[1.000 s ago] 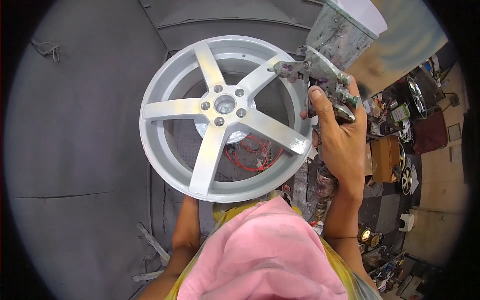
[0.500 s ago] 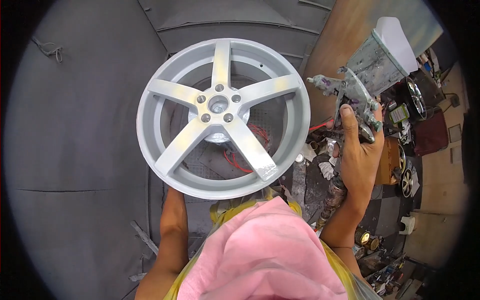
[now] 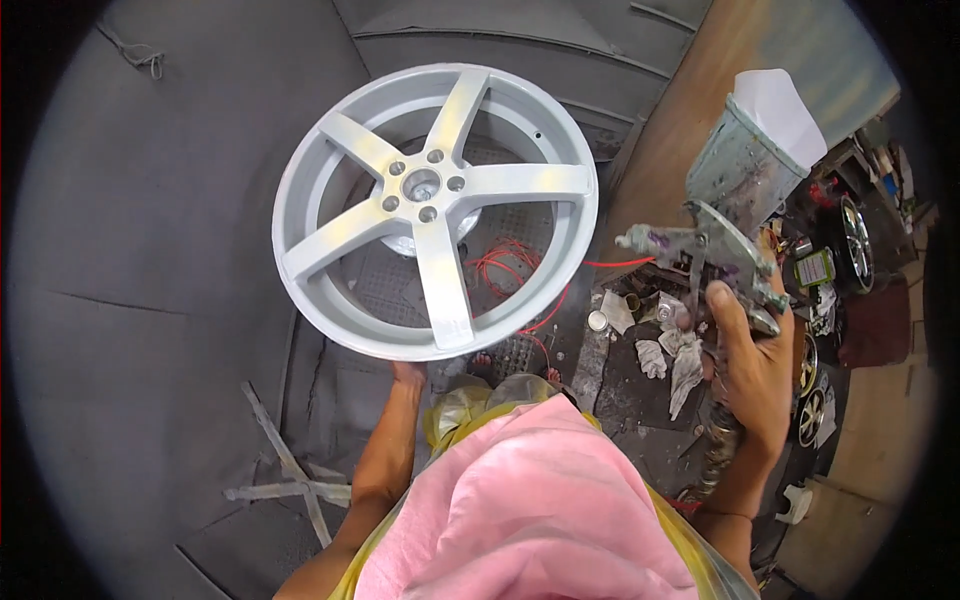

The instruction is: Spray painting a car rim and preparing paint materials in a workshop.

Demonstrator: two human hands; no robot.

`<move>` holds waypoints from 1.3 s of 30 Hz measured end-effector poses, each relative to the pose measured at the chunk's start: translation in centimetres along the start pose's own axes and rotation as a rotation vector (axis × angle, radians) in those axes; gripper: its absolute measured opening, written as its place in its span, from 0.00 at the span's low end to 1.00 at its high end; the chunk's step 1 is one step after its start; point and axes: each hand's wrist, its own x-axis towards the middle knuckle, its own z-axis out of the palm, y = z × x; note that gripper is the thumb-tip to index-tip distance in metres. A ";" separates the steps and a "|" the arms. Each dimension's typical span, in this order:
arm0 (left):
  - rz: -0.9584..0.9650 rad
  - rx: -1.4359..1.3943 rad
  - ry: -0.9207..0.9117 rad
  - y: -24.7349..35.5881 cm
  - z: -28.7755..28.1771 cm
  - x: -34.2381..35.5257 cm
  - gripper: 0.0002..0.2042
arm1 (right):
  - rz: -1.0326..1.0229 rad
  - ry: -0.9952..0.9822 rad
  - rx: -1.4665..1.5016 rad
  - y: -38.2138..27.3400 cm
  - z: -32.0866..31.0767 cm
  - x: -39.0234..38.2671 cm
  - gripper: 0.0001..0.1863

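A pale grey five-spoke car wheel (image 3: 528, 180) faces up in front of me, with yellowish patches on its spokes. My left hand (image 3: 408, 373) is at the wheel's near edge, its fingers hidden beneath the rim. To the right of the wheel, my right hand (image 3: 752, 372) is wrapped around a paint-stained spray gun (image 3: 722, 250). The gun's nozzle points left toward the wheel, apart from it. On top of the gun sits a grey, splattered paint cup (image 3: 742, 165) with a white sheet standing up out of it.
A red hose (image 3: 615, 264) coils on the floor below the wheel. Crumpled white paper (image 3: 652, 358) and an open can (image 3: 598, 321) lie to the right. A brown panel (image 3: 665, 140) stands behind the gun. Crossed strips (image 3: 290, 470) lie at lower left. Other wheels (image 3: 812, 415) stand far right.
The wheel has turned clockwise. My left hand has come into partial sight at the rim's near edge. The spray gun is lower and slightly farther right in view, which has itself shifted.
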 end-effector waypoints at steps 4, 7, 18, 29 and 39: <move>-0.186 -0.171 0.263 -1.4 7.3 -4.9 0.33 | -0.079 -0.146 -0.061 1.3 -4.4 1.4 0.22; -0.190 -0.309 0.352 -1.1 12.5 -8.0 0.40 | -0.090 -0.251 -0.092 0.2 -5.2 3.4 0.20; -0.121 -0.268 0.365 -4.1 10.9 -7.7 0.43 | 0.036 -0.532 -0.133 -3.4 -8.2 3.2 0.15; 0.012 -0.133 0.325 -5.5 10.8 -8.2 0.35 | -0.251 -0.459 -0.182 -3.7 -6.1 4.5 0.11; -0.148 -0.028 0.338 -6.1 14.1 -9.2 0.39 | -0.153 -0.517 -0.172 -4.0 -3.4 4.6 0.12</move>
